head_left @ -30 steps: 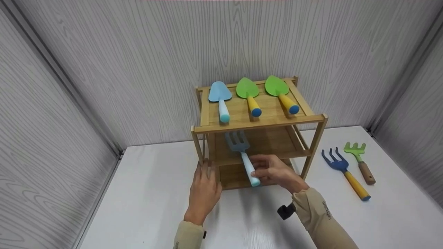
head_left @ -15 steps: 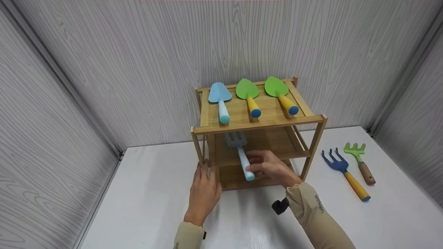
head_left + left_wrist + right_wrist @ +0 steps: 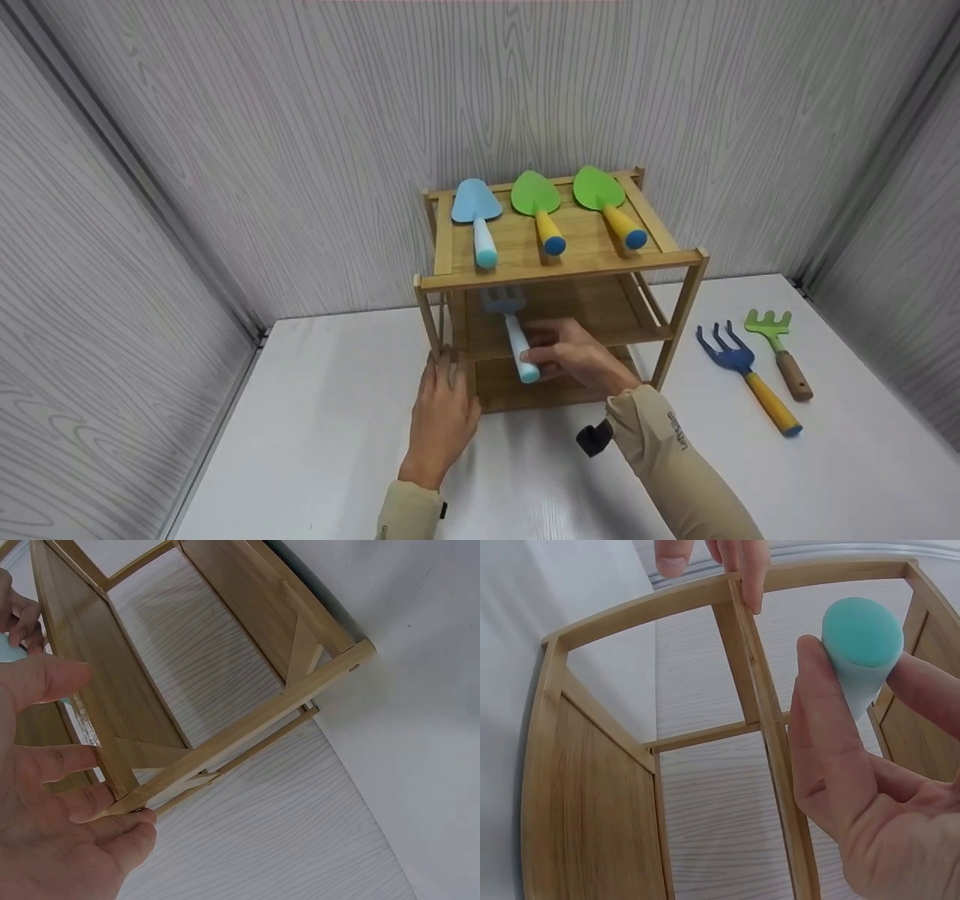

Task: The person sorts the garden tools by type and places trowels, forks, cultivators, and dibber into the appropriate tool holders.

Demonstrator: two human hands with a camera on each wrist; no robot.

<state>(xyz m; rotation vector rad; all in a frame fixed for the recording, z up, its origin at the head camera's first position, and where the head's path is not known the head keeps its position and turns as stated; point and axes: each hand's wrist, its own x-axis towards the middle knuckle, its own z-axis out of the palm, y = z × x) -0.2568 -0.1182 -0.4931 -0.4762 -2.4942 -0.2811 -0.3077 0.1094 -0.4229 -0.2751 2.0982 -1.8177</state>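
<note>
My right hand pinches the pale blue handle of a small garden hand fork between thumb and fingers. Its tines reach in under the top board of a wooden three-tier rack, at the left part of the middle shelf. In the right wrist view the teal end of the fork's handle points at the camera. My left hand touches the rack's front left post, low down; in the left wrist view the fingers of this left hand lie extended along the wood.
On the top board lie a blue trowel and two green trowels with yellow handles, one in the middle and one at right. Right of the rack, a blue cultivator and a green rake lie on the white table.
My right hand has moved left and inward with the fork, so its tines sit further under the top board. The left hand stays at the post.
</note>
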